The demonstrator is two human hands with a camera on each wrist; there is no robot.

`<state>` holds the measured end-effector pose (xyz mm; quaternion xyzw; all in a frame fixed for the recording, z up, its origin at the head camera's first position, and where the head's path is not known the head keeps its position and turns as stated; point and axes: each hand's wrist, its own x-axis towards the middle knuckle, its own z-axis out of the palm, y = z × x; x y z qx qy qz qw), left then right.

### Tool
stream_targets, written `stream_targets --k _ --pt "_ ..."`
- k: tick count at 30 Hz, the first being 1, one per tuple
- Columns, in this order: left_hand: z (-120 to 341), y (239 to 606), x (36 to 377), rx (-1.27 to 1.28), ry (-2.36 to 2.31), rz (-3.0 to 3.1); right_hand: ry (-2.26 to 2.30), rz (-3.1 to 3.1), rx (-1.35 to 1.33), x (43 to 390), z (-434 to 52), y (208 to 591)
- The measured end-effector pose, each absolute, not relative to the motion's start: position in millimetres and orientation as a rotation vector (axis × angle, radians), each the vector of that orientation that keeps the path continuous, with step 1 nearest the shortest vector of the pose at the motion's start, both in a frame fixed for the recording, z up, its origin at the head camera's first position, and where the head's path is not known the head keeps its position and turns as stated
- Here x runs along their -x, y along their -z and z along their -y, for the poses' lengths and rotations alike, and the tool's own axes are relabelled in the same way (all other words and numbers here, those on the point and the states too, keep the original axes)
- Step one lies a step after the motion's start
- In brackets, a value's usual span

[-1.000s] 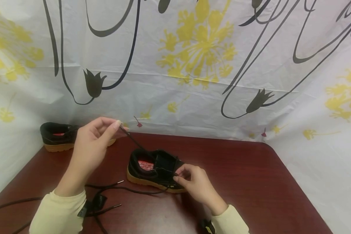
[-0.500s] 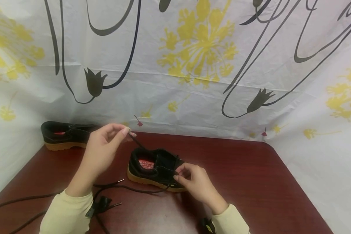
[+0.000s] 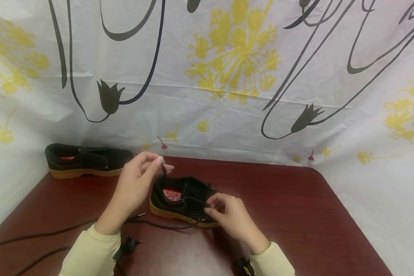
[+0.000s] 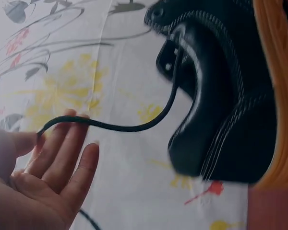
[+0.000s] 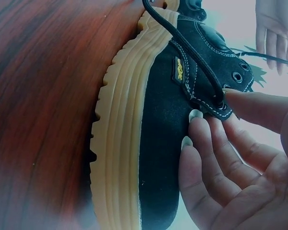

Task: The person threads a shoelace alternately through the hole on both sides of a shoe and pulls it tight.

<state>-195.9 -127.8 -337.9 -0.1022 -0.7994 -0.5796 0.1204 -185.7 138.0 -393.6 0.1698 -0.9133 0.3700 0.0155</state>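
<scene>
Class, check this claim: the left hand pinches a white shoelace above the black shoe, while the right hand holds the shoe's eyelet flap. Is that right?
One slip: the shoelace is black, not white, as the left wrist view shows. The left hand does pinch it above the black shoe, while the right hand holds the eyelet flap.

Head: you look down and forward over the worktop (image 3: 296, 214) | left wrist: close behind shoe (image 4: 221, 96) | right wrist: close along its sole | shared: shoe.

red-brown table (image 3: 296, 214), two shoes (image 3: 179, 199), laces (image 3: 55, 234)
</scene>
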Motion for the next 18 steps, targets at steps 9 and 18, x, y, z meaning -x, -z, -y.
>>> stream_targets --k 9,18 --pt "116.7 342.7 194.3 0.303 1.694 2.317 -1.147 2.854 -0.545 187.5 -137.5 392.1" --pt "116.4 345.2 192.7 0.359 1.639 2.447 -1.151 2.864 -0.574 190.2 -138.6 391.5"
